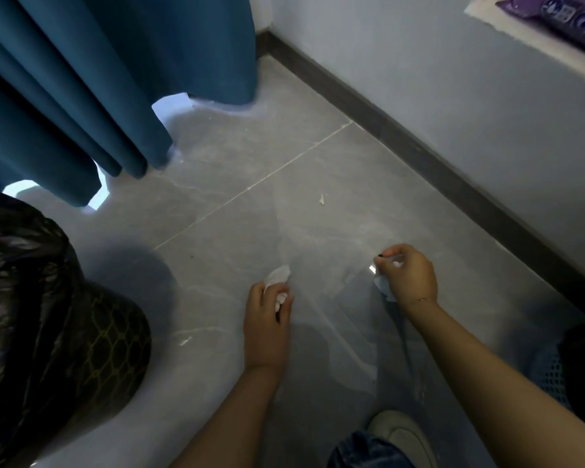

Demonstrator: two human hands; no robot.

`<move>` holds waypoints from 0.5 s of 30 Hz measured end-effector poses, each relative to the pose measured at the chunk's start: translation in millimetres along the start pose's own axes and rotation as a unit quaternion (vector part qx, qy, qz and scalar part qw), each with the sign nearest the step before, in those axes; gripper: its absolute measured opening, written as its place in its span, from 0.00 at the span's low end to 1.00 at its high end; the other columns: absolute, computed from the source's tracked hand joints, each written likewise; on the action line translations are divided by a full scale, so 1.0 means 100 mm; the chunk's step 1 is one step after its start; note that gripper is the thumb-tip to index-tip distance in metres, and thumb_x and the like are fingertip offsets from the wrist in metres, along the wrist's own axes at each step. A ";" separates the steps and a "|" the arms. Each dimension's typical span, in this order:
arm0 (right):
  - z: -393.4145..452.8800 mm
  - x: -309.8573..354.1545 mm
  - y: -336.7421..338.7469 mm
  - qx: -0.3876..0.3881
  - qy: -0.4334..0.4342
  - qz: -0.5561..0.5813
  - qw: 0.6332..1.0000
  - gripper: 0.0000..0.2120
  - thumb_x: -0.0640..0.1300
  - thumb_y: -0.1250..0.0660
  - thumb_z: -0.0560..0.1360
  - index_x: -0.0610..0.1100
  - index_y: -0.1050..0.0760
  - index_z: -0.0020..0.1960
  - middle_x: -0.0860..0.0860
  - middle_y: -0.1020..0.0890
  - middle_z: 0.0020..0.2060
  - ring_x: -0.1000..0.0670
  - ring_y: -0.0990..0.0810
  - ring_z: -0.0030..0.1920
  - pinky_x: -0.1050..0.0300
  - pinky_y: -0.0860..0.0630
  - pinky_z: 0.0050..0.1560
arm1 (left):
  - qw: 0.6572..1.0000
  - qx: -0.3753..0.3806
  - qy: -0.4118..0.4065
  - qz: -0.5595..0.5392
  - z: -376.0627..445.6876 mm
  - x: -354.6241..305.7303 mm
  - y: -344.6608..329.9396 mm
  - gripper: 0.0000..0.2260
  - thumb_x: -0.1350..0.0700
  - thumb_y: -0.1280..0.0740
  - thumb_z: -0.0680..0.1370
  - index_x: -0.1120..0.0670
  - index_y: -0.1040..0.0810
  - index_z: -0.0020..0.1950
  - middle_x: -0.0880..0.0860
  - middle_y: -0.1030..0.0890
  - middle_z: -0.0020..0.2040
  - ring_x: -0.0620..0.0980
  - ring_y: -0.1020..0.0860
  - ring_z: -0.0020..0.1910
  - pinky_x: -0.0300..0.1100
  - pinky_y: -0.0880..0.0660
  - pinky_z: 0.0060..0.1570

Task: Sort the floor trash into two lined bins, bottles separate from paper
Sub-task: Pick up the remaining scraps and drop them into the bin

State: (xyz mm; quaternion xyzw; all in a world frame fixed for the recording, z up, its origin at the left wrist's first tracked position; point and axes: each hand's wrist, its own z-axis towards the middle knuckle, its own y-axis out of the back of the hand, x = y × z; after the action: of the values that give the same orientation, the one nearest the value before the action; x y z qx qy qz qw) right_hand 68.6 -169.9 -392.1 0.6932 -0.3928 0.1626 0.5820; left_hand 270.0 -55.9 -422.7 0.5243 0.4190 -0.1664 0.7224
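Now each grip is clenched: left hand [267,319] on crumpled paper [279,275], right hand [407,276] on paper scraps [384,283].

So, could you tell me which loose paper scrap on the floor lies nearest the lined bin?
The scrap left of the left hand; the other scrap lies beyond both hands.

The room is dim and bluish, with daylight leaking in under the hem of the curtain [81,96] at the upper left and laying bright patches on the floor [250,157] there. A soft shadow spreads across the tiles beside the lined bin [48,315] at the left edge. The picture is slightly soft throughout, and the skirting board [419,140] bends with wide-angle distortion toward the right edge.
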 end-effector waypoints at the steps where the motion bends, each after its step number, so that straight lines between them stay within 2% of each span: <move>1: 0.02 -0.01 -0.01 0.003 0.002 -0.010 1.000 0.03 0.45 0.29 0.71 0.47 0.23 0.41 0.49 0.21 0.42 0.44 0.21 0.46 0.58 0.29 0.43 | 1.000 -0.004 -0.002 0.002 0.00 0.00 -0.01 0.05 0.57 0.33 0.75 0.56 0.21 0.49 0.53 0.27 0.48 0.44 0.27 0.47 0.30 0.33 0.48; 5: 0.05 -0.04 -0.01 0.022 0.009 -0.018 1.000 0.07 0.46 0.30 0.72 0.49 0.24 0.36 0.47 0.20 0.38 0.43 0.20 0.46 0.55 0.25 0.46 | 1.000 -0.010 -0.004 -0.009 -0.01 0.01 -0.05 0.06 0.58 0.34 0.75 0.57 0.20 0.49 0.54 0.27 0.48 0.44 0.28 0.47 0.29 0.34 0.49; 9: 0.06 -0.03 -0.02 0.039 0.022 -0.043 0.998 0.05 0.44 0.33 0.74 0.46 0.24 0.39 0.44 0.18 0.43 0.44 0.20 0.48 0.58 0.29 0.46 | 1.000 -0.013 -0.003 -0.024 -0.01 0.06 -0.08 0.05 0.55 0.36 0.77 0.53 0.22 0.48 0.52 0.28 0.48 0.48 0.27 0.47 0.36 0.32 0.49; 13: -0.01 0.03 -0.06 0.043 0.045 0.035 0.997 0.06 0.42 0.32 0.73 0.46 0.27 0.38 0.45 0.19 0.37 0.43 0.20 0.42 0.50 0.23 0.48 | 0.999 -0.013 -0.028 -0.020 -0.01 0.10 -0.11 0.05 0.51 0.40 0.77 0.48 0.25 0.49 0.54 0.27 0.47 0.50 0.27 0.46 0.40 0.30 0.48; 15: 0.06 0.20 -0.09 0.040 0.071 0.034 0.996 0.07 0.44 0.30 0.73 0.48 0.28 0.40 0.47 0.20 0.38 0.44 0.20 0.41 0.51 0.24 0.46 | 0.999 -0.011 -0.023 -0.030 -0.01 0.11 -0.12 0.06 0.51 0.40 0.77 0.48 0.25 0.49 0.51 0.28 0.47 0.48 0.28 0.47 0.36 0.31 0.49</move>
State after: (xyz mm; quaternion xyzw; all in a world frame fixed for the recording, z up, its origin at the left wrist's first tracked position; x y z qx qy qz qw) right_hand 86.9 -182.4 -385.8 0.6887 -0.3675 0.2463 0.5744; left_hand 267.7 -57.9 -438.6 0.4989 0.4196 -0.1958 0.7326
